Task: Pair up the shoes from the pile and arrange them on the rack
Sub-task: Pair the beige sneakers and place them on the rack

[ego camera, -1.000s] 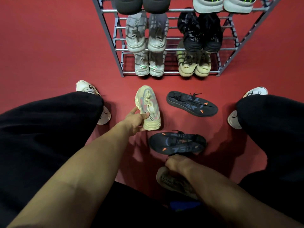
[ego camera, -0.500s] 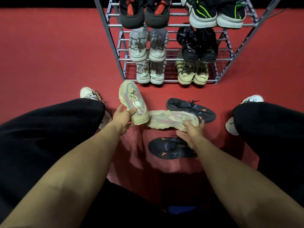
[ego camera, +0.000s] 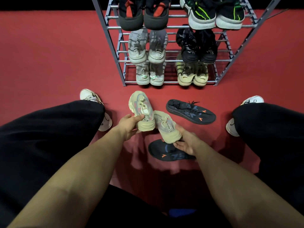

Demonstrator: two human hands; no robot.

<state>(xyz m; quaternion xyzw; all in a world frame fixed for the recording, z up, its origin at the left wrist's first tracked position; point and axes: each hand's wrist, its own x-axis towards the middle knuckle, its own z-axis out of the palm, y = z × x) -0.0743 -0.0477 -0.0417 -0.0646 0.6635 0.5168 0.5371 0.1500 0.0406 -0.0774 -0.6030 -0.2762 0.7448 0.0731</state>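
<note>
**Two beige sneakers in hand, two dark ones on the floor**

The person sits low on the red floor [ego camera: 49, 55] with knees spread, black trousers on both sides. The left hand [ego camera: 127, 124] grips the heel end of a beige sneaker [ego camera: 141, 109], toe pointing toward the rack, thumb on its collar. The right hand [ego camera: 185, 141] is wrapped around the heel of the matching beige sneaker [ego camera: 166, 127], fingers curled underneath the sole. The two shoes touch side by side, the right one set a little nearer the person and angled leftward.

On the floor lie two black sneakers with orange marks: one [ego camera: 190, 111] on its side to the right of the held pair, the other [ego camera: 166, 153] just below the right hand, partly hidden by it.

Ahead stands the grey metal shoe rack [ego camera: 233, 60], holding six pairs: black-and-red [ego camera: 143, 15] and black with neon green [ego camera: 215, 14] on the top tier seen, grey [ego camera: 147, 46] and black patterned [ego camera: 196, 46] in the middle, grey with green tabs [ego camera: 149, 74] and pale yellow [ego camera: 192, 74] at the bottom. The person's own white sneakers [ego camera: 92, 99] show beside each knee.
</note>
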